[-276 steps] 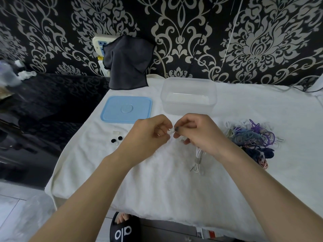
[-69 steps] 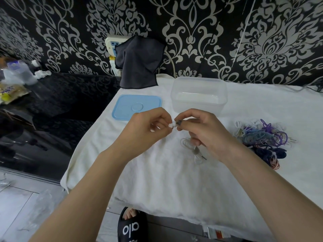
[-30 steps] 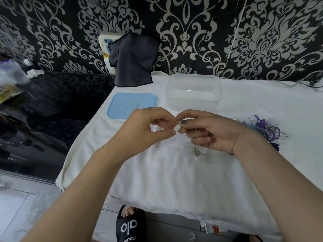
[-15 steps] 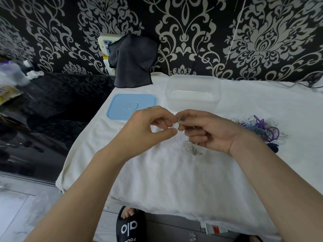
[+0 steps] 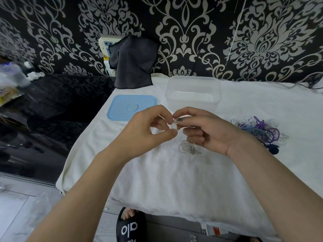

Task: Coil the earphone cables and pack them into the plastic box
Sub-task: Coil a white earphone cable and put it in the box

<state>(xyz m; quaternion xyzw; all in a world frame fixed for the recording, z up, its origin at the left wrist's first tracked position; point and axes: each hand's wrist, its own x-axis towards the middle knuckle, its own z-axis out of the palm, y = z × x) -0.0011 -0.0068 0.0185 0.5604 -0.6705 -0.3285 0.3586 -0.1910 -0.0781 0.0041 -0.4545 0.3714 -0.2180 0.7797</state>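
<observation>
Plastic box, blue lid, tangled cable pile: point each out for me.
plastic box (image 5: 193,102), head view, front wall.
blue lid (image 5: 132,107), head view, centre of its top.
tangled cable pile (image 5: 258,131), head view, purple loops in the middle.

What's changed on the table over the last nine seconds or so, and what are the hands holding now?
The white earphone cable that trailed long below the right hand has been gathered into a small loose coil. The grip is unchanged: both hands, left hand too, still pinch the white earbud between them. The plastic box, blue lid and tangle of coloured cables look unmoved.
</observation>
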